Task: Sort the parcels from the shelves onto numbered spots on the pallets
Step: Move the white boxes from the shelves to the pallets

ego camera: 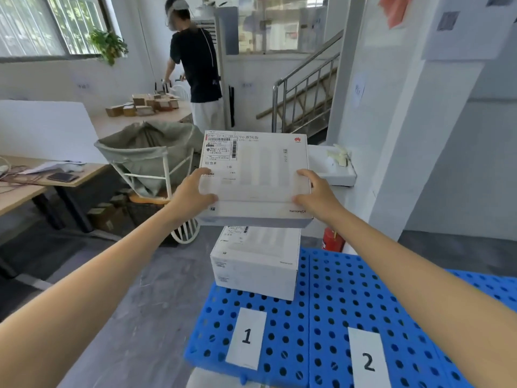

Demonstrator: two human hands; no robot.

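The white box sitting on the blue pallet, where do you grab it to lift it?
By its left and right sides, one hand from each side. The white box sits flat on the blue pallet, wide and smooth, with no handle showing. The held box above it is gripped that way by the left hand and right hand.

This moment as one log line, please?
left hand, right hand: hold white parcel | below: second parcel on blue pallet | label 1: uncovered

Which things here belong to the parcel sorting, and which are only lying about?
Job: held parcel, second parcel, pallet, label 1, label 2, left hand, right hand.
Lying about: sack, phone, extinguisher, small boxes.
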